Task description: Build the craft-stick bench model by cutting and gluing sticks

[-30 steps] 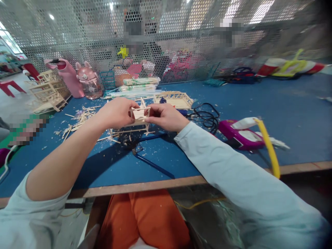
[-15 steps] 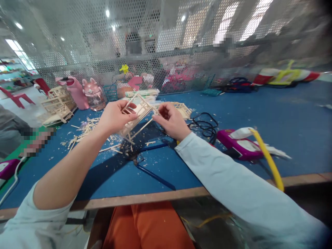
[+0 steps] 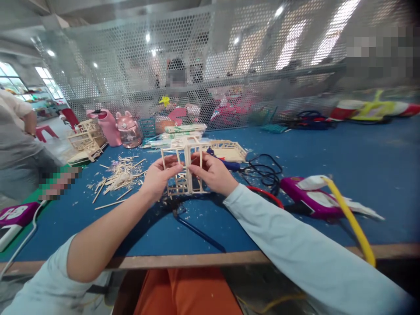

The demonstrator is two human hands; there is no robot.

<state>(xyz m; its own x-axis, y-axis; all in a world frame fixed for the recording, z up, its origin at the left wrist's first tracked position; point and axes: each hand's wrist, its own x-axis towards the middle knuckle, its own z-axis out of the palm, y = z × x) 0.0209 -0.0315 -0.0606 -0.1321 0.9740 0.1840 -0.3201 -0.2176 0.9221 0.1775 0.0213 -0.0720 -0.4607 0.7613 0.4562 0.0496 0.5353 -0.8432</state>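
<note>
A small frame of pale wooden sticks (image 3: 189,168) is held upright above the blue table (image 3: 315,153). Its left side is gripped by my left hand (image 3: 160,176), fingers behind and thumb in front. My right hand (image 3: 215,173) pinches the frame's right part, thumb near the middle posts. Both thumbs almost meet at the centre. Below the frame lies a dark blue metal tool (image 3: 200,232) with a long handle. To the left is a pile of loose sticks (image 3: 123,175) with scattered chips. Behind my right hand rests another low stick structure (image 3: 229,150).
Pink bottle (image 3: 110,127), clear pink jar (image 3: 129,131) and a larger stick model (image 3: 85,140) stand back left. Packaged sticks (image 3: 183,131) lie behind. A black cable (image 3: 262,168) and a purple-white device (image 3: 311,197) with yellow strap are right. A person (image 3: 19,140) stands left.
The stick frame has turned from tilted to upright and moved slightly lower. My hands have come closer together around it. The view has shifted, and a standing person shows more at the left.
</note>
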